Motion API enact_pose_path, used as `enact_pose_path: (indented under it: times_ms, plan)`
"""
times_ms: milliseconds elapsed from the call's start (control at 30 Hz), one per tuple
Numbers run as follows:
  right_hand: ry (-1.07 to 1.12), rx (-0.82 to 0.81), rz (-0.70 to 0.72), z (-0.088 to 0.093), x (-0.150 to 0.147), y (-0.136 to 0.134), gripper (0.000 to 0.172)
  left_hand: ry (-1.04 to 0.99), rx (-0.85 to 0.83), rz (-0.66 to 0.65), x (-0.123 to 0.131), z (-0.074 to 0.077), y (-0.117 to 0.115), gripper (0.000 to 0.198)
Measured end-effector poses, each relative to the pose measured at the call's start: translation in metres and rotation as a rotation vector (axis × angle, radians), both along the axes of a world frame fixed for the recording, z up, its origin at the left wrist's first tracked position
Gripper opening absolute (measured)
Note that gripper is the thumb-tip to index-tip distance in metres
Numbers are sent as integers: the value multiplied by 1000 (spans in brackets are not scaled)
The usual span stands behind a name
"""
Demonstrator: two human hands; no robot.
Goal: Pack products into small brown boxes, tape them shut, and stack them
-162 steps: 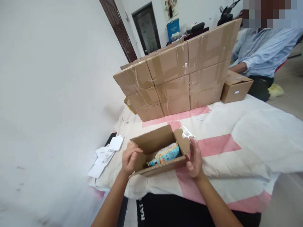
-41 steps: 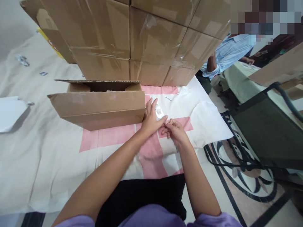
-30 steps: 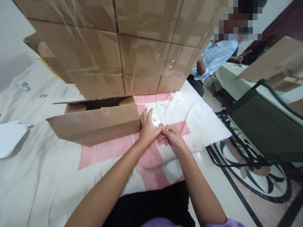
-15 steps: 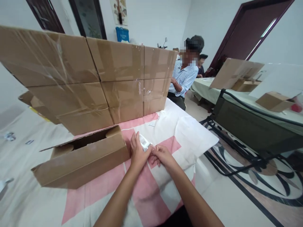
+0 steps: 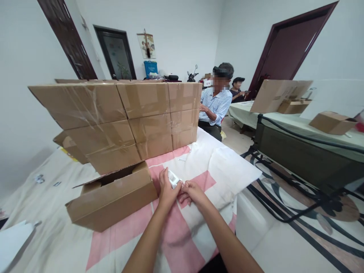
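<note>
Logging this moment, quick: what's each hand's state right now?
Left hand: partly closed, holding a small white object.
Right hand: pinched closed by the object's near end; whether it holds anything cannot be told.

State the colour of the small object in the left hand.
White: the small object in the left hand, seen best in the head view.

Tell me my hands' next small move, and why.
Probably draw the right hand gently away from the left hand: the left holds the white plastic piece, while the right pinches close by its near end, perhaps on something too small to make out.
</note>
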State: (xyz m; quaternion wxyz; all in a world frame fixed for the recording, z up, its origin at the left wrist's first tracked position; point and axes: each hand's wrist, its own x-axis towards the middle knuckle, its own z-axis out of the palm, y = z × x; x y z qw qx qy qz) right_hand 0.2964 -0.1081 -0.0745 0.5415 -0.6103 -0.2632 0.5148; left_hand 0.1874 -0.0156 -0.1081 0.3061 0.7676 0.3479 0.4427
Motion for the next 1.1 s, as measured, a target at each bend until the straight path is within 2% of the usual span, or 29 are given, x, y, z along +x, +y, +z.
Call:
enact_pose_path:
  times_ms: [267,567,800,1100]
  plan:
    - [15,-34,7,6,-1,-2,25,21,0,16,1,-2,3,78]
    - [-4,-97,24,11,0,0,34,73,-55,6,1,2,-2,74]
    - [17,-109,33,21,-1,-4,31,97,-92,-26,-1,4,0,81]
    - [51,-136,49,15,4,-3,32,111,-137,-36,-1,1,2,79]
